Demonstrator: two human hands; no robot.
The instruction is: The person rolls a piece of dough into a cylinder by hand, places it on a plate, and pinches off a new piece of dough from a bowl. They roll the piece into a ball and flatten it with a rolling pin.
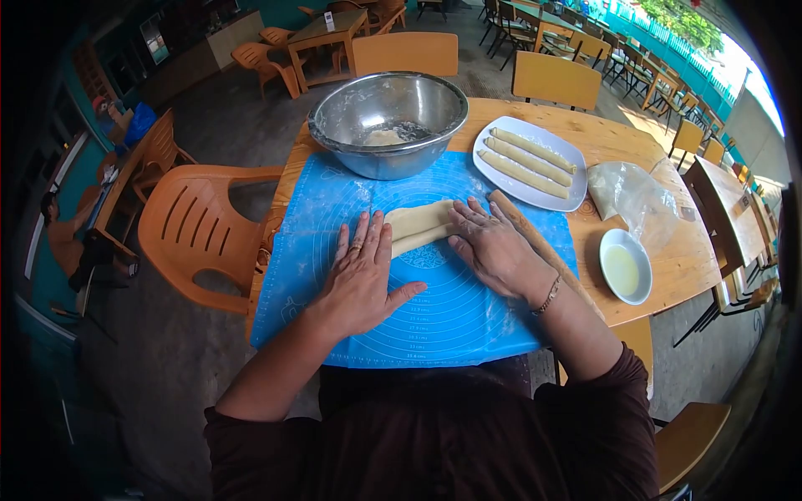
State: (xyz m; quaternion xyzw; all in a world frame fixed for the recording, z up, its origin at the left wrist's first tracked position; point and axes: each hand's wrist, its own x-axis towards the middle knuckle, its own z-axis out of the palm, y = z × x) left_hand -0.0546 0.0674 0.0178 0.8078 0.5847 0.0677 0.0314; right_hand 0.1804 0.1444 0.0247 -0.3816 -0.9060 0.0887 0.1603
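Observation:
A flat piece of dough point(420, 222), with its near edge rolled over, lies on a blue pastry mat point(418, 317). My left hand point(359, 267) rests at the dough's left end, fingers stretched out and thumb apart. At the right end, my right hand point(493, 246) lies with its fingers extended over the dough. Just beyond that hand, a wooden rolling pin point(535, 238) slants across the mat, partly hidden by my right forearm. On a white plate point(558, 199) lie several thin dough rolls point(528, 171).
A large steel bowl point(393, 163) holding some dough stands at the back left. To the right are a plastic bag point(631, 196) with white contents and a small bowl of pale yellow liquid point(622, 269). An orange chair point(196, 225) adjoins the table's left side. A person point(71, 238) sits farther left.

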